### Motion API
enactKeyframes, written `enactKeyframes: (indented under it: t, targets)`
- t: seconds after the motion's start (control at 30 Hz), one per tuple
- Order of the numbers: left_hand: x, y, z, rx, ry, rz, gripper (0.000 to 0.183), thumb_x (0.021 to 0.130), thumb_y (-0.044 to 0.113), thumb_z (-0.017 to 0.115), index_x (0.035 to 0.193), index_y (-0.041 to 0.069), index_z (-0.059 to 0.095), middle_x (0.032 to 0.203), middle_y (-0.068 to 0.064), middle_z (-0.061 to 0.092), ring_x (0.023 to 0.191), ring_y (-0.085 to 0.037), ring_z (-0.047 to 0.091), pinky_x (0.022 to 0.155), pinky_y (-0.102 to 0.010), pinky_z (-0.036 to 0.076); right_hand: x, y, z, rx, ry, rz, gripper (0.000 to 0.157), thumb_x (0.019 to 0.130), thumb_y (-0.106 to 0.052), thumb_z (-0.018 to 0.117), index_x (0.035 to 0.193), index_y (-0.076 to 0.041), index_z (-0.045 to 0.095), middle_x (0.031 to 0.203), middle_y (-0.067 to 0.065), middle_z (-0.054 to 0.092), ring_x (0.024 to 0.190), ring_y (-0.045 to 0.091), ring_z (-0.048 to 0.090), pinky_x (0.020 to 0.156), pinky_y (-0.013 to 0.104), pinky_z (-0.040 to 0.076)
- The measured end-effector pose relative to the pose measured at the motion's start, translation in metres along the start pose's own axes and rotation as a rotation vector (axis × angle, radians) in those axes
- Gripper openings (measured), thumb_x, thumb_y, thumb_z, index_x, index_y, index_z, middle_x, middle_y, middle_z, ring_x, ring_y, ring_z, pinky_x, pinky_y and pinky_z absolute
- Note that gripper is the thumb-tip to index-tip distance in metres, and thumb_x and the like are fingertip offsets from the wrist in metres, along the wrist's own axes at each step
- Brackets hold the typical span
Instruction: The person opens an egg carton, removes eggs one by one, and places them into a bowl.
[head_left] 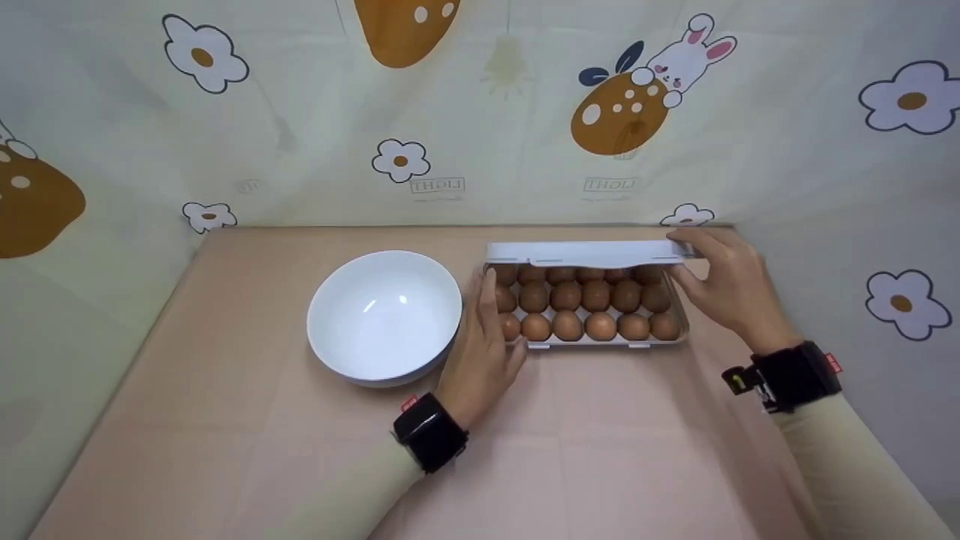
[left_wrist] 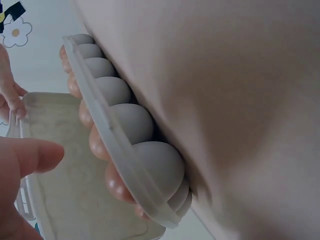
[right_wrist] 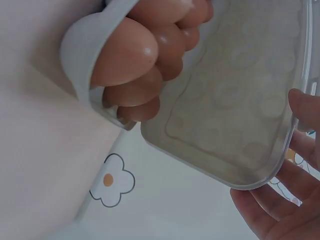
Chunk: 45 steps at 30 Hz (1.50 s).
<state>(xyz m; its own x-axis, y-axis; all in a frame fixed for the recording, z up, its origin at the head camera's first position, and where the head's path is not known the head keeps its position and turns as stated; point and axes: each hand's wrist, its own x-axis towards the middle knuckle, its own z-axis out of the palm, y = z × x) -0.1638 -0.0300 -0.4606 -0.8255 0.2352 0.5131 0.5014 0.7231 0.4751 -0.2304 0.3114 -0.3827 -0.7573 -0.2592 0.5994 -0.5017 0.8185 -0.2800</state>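
A white egg carton [head_left: 583, 253] lies on the table with its lid [right_wrist: 235, 95] tilted up and partly raised on the far side. Rows of brown eggs [head_left: 600, 326] fill its tray, whose rounded cups [left_wrist: 132, 122] show from below in the left wrist view. My right hand [head_left: 735, 289] pinches the raised lid at its right end, thumb inside and fingers on the outer side. Alongside the carton's left end, my left hand [head_left: 480, 360] keeps its fingers straight, with the thumb [left_wrist: 42, 156] near the front left corner. The back row of eggs is partly hidden under the lid.
A large white bowl [head_left: 382, 319] stands just left of my left hand, with a bare inside. The table [head_left: 240, 360] has a pinkish cover. Behind and beside it hangs a pale curtain [head_left: 300, 112] printed with flowers and rabbits.
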Motion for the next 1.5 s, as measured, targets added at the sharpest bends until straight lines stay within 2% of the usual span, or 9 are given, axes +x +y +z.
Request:
enactKeyframes:
  t: [0.2,0.37,0.5,0.67,0.9,1.0,1.17,1.33,1.5]
  targets:
    - [0.0,-0.006,0.009,0.017,-0.043,-0.052,0.09,0.094,0.016,0.079,0.16,-0.005,0.021,0.162,-0.037,0.028,0.149,-0.048,0.038,0.121,-0.052,0.038,0.017,0.0,0.0,0.032,0.02,0.118,0.036,0.09,0.0,0.082,0.125,-0.003,0.073,0.127,0.02,0.072,0.122,0.04,0.066,0.102,0.06,0.052]
    - [0.0,-0.009,0.012,0.008,-0.1,-0.107,0.084,0.1,0.015,0.074,0.161,-0.007,0.021,0.159,-0.042,0.031,0.147,-0.055,0.04,0.119,-0.057,0.039,0.03,0.002,0.004,0.092,0.053,0.204,0.033,0.094,-0.007,0.08,0.125,-0.001,0.073,0.127,0.02,0.07,0.12,0.037,0.065,0.099,0.059,0.054]
    - [0.002,-0.009,0.01,-0.002,-0.154,-0.139,0.078,0.103,0.015,0.07,0.161,-0.005,0.022,0.155,-0.038,0.04,0.145,-0.05,0.045,0.118,-0.056,0.041,0.038,0.007,0.008,0.171,0.078,0.319,0.035,0.098,-0.013,0.077,0.13,-0.001,0.07,0.129,0.02,0.067,0.122,0.036,0.066,0.101,0.054,0.057]
    - [0.005,-0.008,0.008,-0.035,-0.204,-0.177,0.075,0.104,0.017,0.07,0.162,-0.004,0.026,0.153,-0.033,0.045,0.144,-0.044,0.047,0.117,-0.053,0.042,0.041,0.013,0.011,0.251,0.128,0.446,0.042,0.102,-0.02,0.072,0.137,0.0,0.059,0.134,0.02,0.056,0.123,0.041,0.068,0.104,0.043,0.056]
    - [0.006,-0.007,0.007,-0.063,-0.249,-0.217,0.076,0.106,0.018,0.067,0.164,-0.004,0.024,0.159,-0.033,0.04,0.148,-0.043,0.043,0.117,-0.053,0.043,0.048,0.02,0.019,0.225,0.195,0.462,0.032,0.106,-0.021,0.066,0.129,0.001,0.062,0.128,0.016,0.063,0.122,0.031,0.068,0.106,0.041,0.055]
    - [0.006,-0.008,0.006,-0.072,-0.262,-0.223,0.076,0.106,0.018,0.067,0.164,-0.003,0.024,0.159,-0.032,0.039,0.148,-0.042,0.043,0.117,-0.052,0.044,0.051,0.022,0.022,0.252,0.206,0.467,0.031,0.107,-0.021,0.064,0.13,-0.001,0.064,0.13,0.015,0.065,0.121,0.031,0.069,0.105,0.039,0.056]
    - [0.007,-0.008,0.004,-0.071,-0.273,-0.222,0.075,0.106,0.019,0.067,0.164,-0.003,0.025,0.159,-0.033,0.039,0.148,-0.042,0.043,0.117,-0.053,0.043,0.053,0.023,0.023,0.333,0.161,0.493,0.038,0.108,-0.026,0.059,0.141,-0.006,0.063,0.141,0.013,0.063,0.127,0.032,0.066,0.108,0.039,0.054]
    - [0.008,-0.009,0.005,-0.063,-0.271,-0.22,0.073,0.106,0.019,0.067,0.163,-0.003,0.027,0.159,-0.032,0.04,0.147,-0.043,0.044,0.116,-0.053,0.044,0.055,0.024,0.025,0.393,0.061,0.552,0.048,0.11,-0.028,0.049,0.156,-0.017,0.051,0.16,0.007,0.05,0.139,0.031,0.057,0.114,0.046,0.049]
    - [0.009,-0.009,0.006,-0.058,-0.28,-0.23,0.071,0.106,0.021,0.067,0.162,-0.001,0.03,0.159,-0.031,0.041,0.149,-0.042,0.042,0.117,-0.054,0.043,0.059,0.027,0.027,0.49,0.002,0.612,0.057,0.108,-0.027,0.045,0.164,-0.021,0.039,0.168,0.005,0.038,0.149,0.029,0.047,0.121,0.049,0.04]
